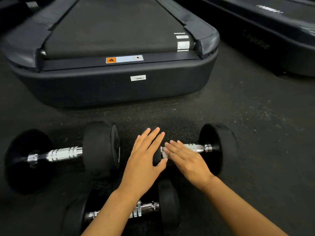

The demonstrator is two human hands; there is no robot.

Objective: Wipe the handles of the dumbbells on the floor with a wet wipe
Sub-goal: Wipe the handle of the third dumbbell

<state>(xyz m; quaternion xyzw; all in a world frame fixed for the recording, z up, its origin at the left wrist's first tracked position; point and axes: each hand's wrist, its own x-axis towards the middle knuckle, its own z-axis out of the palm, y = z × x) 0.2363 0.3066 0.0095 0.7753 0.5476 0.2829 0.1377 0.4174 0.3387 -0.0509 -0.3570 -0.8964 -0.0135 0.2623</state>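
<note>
On the dark speckled rubber floor (pixel 255 133) in front of me lie three black dumbbells with chrome handles. The left dumbbell (pixel 63 154) lies crosswise at the left, untouched, its ribbed handle fully in view. The right dumbbell (pixel 216 147) lies crosswise at the right, and both my hands are over its left part. My left hand (pixel 144 160) is flat with fingers stretched and spread, palm down, covering that dumbbell's left weight, thumb curling beneath it on the near side. My right hand (pixel 185 157) lies flat over the handle, fingers straight and close together, pointing left. At their tips a small white patch shows, the wet wipe (pixel 164 153), pressed against the left end of the handle; neither hand is closed into a grasp. The right part of the chrome handle stays visible beyond my knuckles. The near dumbbell (pixel 163 206) lies closest to me, partly hidden under my left forearm. Farther away stands the rear end of a dark treadmill (pixel 110 86), and a second treadmill (pixel 272 40) sits at the far right.
</note>
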